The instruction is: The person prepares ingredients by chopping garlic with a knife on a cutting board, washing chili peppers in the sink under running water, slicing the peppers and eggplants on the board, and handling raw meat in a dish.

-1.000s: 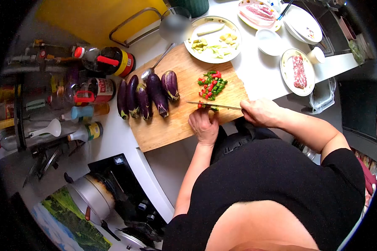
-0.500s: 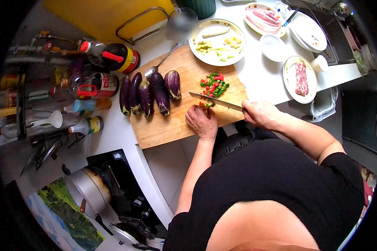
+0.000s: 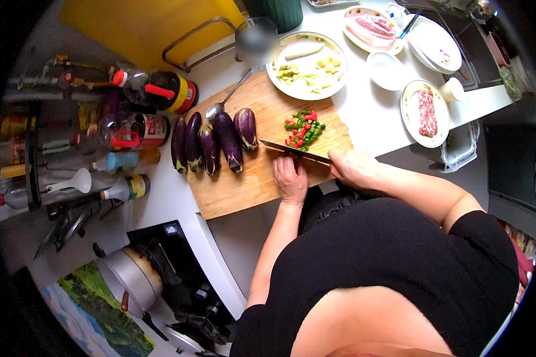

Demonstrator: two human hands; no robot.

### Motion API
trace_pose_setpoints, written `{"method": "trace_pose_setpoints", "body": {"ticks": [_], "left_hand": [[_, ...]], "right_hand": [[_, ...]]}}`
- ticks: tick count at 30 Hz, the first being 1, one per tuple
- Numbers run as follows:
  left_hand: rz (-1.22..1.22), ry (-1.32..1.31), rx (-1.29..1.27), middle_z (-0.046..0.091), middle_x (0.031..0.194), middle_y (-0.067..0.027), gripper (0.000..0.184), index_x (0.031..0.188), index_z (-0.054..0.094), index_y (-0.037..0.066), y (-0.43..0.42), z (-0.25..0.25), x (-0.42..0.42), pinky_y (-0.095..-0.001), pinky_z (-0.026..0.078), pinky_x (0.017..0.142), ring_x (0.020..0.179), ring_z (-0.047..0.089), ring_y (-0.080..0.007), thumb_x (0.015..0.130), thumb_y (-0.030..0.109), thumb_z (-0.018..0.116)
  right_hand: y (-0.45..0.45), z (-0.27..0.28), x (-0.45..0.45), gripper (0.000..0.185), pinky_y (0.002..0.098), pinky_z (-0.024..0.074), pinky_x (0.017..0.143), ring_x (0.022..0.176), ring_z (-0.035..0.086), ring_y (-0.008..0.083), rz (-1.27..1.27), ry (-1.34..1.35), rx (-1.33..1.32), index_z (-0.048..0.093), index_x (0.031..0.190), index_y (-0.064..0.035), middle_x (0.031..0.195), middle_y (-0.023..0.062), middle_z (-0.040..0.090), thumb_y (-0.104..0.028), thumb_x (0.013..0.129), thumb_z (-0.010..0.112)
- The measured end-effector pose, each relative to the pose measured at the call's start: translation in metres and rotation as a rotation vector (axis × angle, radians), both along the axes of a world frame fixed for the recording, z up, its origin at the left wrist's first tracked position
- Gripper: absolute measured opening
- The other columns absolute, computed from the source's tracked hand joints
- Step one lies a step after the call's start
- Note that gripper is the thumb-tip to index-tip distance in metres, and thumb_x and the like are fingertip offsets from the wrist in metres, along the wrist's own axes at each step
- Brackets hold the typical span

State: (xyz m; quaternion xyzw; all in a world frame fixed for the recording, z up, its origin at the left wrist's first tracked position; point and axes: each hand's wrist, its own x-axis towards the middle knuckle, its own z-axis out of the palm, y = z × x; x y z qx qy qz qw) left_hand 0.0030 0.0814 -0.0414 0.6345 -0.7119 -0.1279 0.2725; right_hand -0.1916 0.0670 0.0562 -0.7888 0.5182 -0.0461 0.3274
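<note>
My right hand point(image 3: 354, 169) is closed around the handle of a kitchen knife point(image 3: 294, 150), its blade edge-on and pointing left across the cutting board point(image 3: 238, 193). Just on the near side of the blade, my left hand point(image 3: 290, 181) rests on the board with its fingers bent together; whatever may be under the fingertips is hidden. Chopped red and green chili peppers point(image 3: 305, 129) lie in a pile beyond the blade. Several purple eggplants point(image 3: 208, 143) lie side by side on the board's left part, and a metal spoon point(image 3: 215, 110) rests at their far ends.
Behind the board stands a plate point(image 3: 280, 83) of cut pale vegetables. Farther right are a white bowl point(image 3: 386, 71), a plate of sliced meat point(image 3: 372, 28) and a plate of minced-looking meat point(image 3: 427, 113). Bottles point(image 3: 173, 92) line the left; a pot point(image 3: 131, 276) sits on the stove.
The knife has shifted left and nearer to me, its blade now seen more edge-on. My left hand has moved slightly right, and the chili pieces by its fingertips now lie beyond the blade.
</note>
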Motion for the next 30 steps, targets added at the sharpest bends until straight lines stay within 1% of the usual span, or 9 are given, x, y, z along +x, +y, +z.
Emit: {"method": "trace_pose_setpoints", "body": {"ticks": [2,3,5,8,10,13,18,24,30], "left_hand": [[-0.076,0.028,-0.039,0.054,0.098,-0.0251,0.027,0.094,0.053,-0.005,-0.005,0.007,0.002,-0.0466,0.039,0.092,0.096,0.050,-0.0409,0.072,0.009,0.062],[-0.082,0.030,-0.047,0.054,0.098,-0.0251,0.027,0.094,0.053,-0.005,-0.009,0.010,0.003,-0.0466,0.039,0.092,0.096,0.050,-0.0409,0.072,0.009,0.062],[-0.150,0.101,-0.102,0.054,0.090,-0.0200,0.021,0.091,0.054,-0.002,-0.017,0.015,0.004,-0.0443,0.042,0.081,0.088,0.052,-0.0371,0.075,0.008,0.062],[-0.169,0.149,-0.147,0.053,0.082,-0.0156,0.020,0.089,0.053,0.001,-0.030,0.015,0.003,-0.0434,0.042,0.073,0.079,0.051,-0.0346,0.077,0.011,0.066],[-0.178,0.187,-0.090,0.056,0.084,-0.0149,0.024,0.089,0.055,0.001,-0.032,0.021,0.006,-0.0416,0.044,0.074,0.080,0.053,-0.0348,0.078,0.017,0.069],[-0.212,0.178,-0.199,0.059,0.094,-0.0152,0.020,0.091,0.056,0.001,-0.022,0.033,0.024,-0.0400,0.043,0.079,0.086,0.053,-0.0325,0.077,0.010,0.068],[-0.158,0.180,-0.178,0.059,0.091,-0.0120,0.012,0.086,0.059,0.004,-0.014,0.038,0.055,-0.0387,0.042,0.078,0.086,0.053,-0.0302,0.077,0.009,0.067],[-0.222,0.223,-0.180,0.058,0.088,-0.0120,0.006,0.083,0.059,0.003,-0.025,0.047,0.058,-0.0369,0.044,0.077,0.085,0.055,-0.0293,0.081,0.006,0.062],[-0.256,0.278,-0.211,0.057,0.093,-0.0139,0.014,0.097,0.055,0.002,-0.046,0.055,0.067,-0.0395,0.044,0.079,0.087,0.054,-0.0314,0.083,0.005,0.057]], "right_hand": [[-0.007,-0.002,0.007,0.018,0.0489,0.0485,0.056,0.062,0.060,0.0401,-0.003,-0.034,-0.027,0.049,0.086,-0.0007,0.066,0.0224,0.059,-0.018,0.084,0.052],[-0.008,-0.004,0.006,0.018,0.0489,0.0485,0.056,0.062,0.060,0.0401,-0.009,-0.032,-0.035,0.049,0.086,-0.0007,0.066,0.0224,0.059,-0.018,0.084,0.052],[-0.009,-0.006,0.003,0.017,0.0493,0.0481,0.057,0.063,0.060,0.0400,-0.071,-0.112,0.002,0.049,0.087,-0.0018,0.066,0.0227,0.058,-0.018,0.085,0.051],[-0.007,0.002,-0.003,0.016,0.0489,0.0477,0.059,0.064,0.060,0.0400,-0.147,-0.092,-0.033,0.049,0.089,-0.0029,0.065,0.0230,0.058,-0.019,0.086,0.050],[-0.007,0.011,-0.007,0.015,0.0485,0.0473,0.059,0.062,0.059,0.0398,-0.161,-0.048,-0.035,0.049,0.090,-0.0042,0.063,0.0219,0.057,-0.019,0.086,0.050],[-0.008,0.013,-0.018,0.013,0.0490,0.0459,0.054,0.057,0.057,0.0412,-0.103,-0.123,-0.086,0.048,0.086,-0.0042,0.059,0.0209,0.055,-0.017,0.084,0.052],[0.004,0.011,-0.022,0.012,0.0477,0.0465,0.056,0.060,0.059,0.0389,-0.054,-0.005,0.007,0.051,0.085,-0.0060,0.063,0.0196,0.058,-0.016,0.079,0.055],[0.012,0.015,-0.014,0.017,0.0477,0.0477,0.061,0.065,0.060,0.0395,-0.034,0.043,0.080,0.053,0.085,-0.0065,0.067,0.0203,0.059,-0.023,0.084,0.052],[0.006,0.011,-0.013,0.018,0.0466,0.0473,0.062,0.067,0.060,0.0388,-0.092,0.105,0.070,0.054,0.086,-0.0074,0.069,0.0197,0.060,-0.025,0.084,0.052]]}}
